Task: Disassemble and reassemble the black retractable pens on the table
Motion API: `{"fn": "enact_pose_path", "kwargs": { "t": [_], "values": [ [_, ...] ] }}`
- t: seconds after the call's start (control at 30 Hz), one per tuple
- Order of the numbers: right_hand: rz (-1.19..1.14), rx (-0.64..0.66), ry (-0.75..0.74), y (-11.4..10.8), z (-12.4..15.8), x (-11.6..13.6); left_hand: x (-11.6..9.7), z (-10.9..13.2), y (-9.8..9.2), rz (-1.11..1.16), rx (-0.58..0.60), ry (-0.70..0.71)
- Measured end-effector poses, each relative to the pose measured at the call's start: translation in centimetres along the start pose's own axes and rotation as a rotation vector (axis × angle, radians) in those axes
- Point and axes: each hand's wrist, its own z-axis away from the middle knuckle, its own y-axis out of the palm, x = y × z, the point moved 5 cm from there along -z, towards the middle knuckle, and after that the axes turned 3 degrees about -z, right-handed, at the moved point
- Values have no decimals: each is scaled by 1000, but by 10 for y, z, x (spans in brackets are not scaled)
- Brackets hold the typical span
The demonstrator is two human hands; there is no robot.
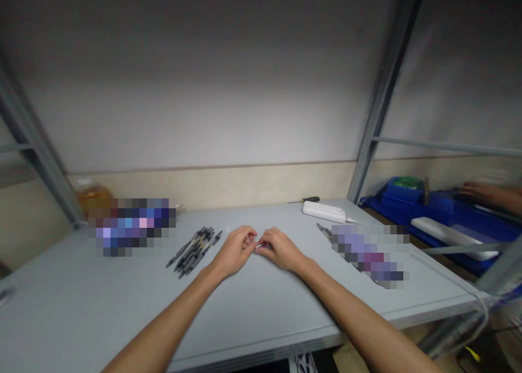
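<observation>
My left hand (238, 248) and my right hand (279, 248) meet over the middle of the table, fingertips close together. Between them shows a small thin, pale, shiny piece (259, 246), too small to name. The thumb and fingers of my right hand pinch it. My left hand is curled with its fingertips at the other end of the piece, and what lies inside that grip is mostly hidden. Just left of my left hand lies a pile of dark grey pens (193, 252), roughly parallel. Another dark pen (324, 230) lies to the right, partly covered by a blurred-out patch.
The light grey table (244, 318) backs onto a wall. A white power strip (324, 212) and a screwdriver (310, 199) lie at the back right. At back left stands an amber container (95, 193) beside a pixelated bundle. Beyond the right post, another person's hand (479, 191) is over blue trays.
</observation>
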Motion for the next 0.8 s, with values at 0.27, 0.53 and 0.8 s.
{"fn": "enact_pose_path", "kwargs": {
  "t": [0.27,0.53,0.8],
  "values": [
    [68,-91,234,-26,2,-17,7,-1,-12,-357,47,67],
    [43,-129,184,-28,5,-5,-10,0,-10,-659,110,110],
    [363,142,461,-10,5,-8,-29,0,14,-734,140,209]
  ]
}}
